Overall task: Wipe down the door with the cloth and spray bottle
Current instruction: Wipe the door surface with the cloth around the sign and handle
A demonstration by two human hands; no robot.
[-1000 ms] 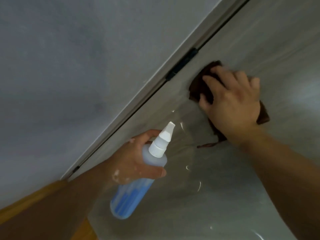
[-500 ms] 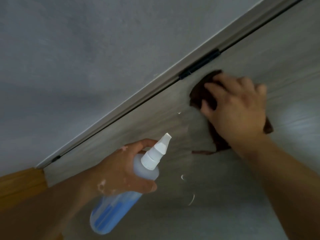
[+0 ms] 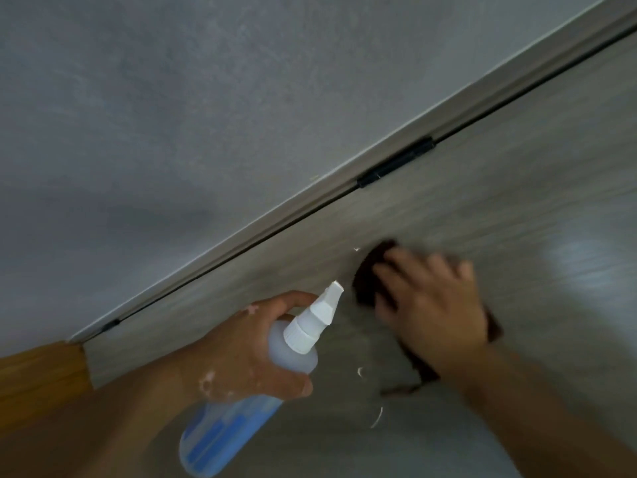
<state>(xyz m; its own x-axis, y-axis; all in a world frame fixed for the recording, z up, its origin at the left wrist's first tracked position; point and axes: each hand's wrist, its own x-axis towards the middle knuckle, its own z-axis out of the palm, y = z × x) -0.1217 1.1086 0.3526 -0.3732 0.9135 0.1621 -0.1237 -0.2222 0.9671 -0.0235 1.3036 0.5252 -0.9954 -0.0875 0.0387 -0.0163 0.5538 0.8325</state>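
Just below the black hinge [image 3: 396, 162], right hand [image 3: 431, 305] presses cloth [image 3: 367, 284] flat, left hand [image 3: 248, 353] grips spray bottle [image 3: 296, 353]

The door [image 3: 517, 174] has a pale grey wood-grain finish, smooth with a soft sheen, and the wall [image 3: 172, 115] beside it is matt, mottled grey. The spray bottle [image 3: 293, 346] is translucent plastic with a white plastic nozzle [image 3: 324, 312]. The cloth [image 3: 368, 281] is dark brown fabric.

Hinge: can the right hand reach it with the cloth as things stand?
Probably yes. The right hand presses the cloth on the door near the hinge, bare panel between; the left hand and spray bottle sit aside.
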